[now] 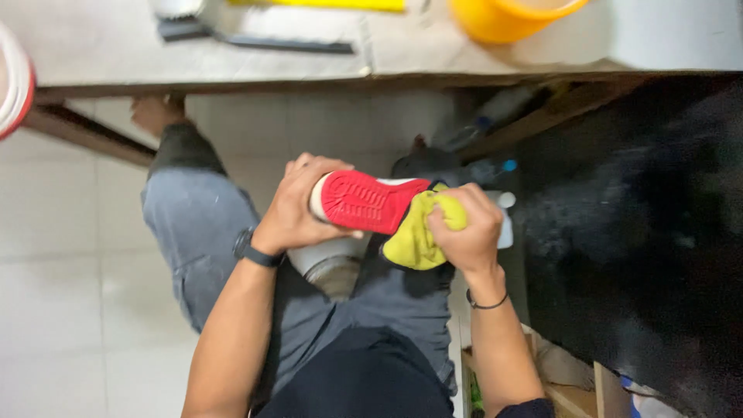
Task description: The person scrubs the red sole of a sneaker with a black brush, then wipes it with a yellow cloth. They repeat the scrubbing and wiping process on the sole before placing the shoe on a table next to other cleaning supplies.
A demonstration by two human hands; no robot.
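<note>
- Over our lap, above the grey trousers [209,224], we see a shoe [368,203] held sole-up, its red ridged sole facing the camera and its white edge showing at the heel end.
- Our left hand [298,209] wraps the heel end of the shoe: its fingers [309,164] curl over the far side, the thumb lies along the near edge of the sole, so the grip is closed around the shoe.
- Our right hand [464,228] is bunched on a yellow-green cloth [410,244], fingers folded tight together with the cloth clamped inside them.
- That cloth presses against the toe end of the red sole, touching it, and hangs down just below the shoe between the two hands.
- So the shoe lies between the hands, its heel inside the left fingers and its toe against the cloth held in the right.
- We wear a dark watch [254,251] on the left wrist and a thin dark band [486,302] on the right.
- Beyond the hands, a table [116,54] edge crosses the top of the view, with an orange bucket [503,19] standing on it.
- Under our knees lies a pale tiled floor [70,271].
</note>
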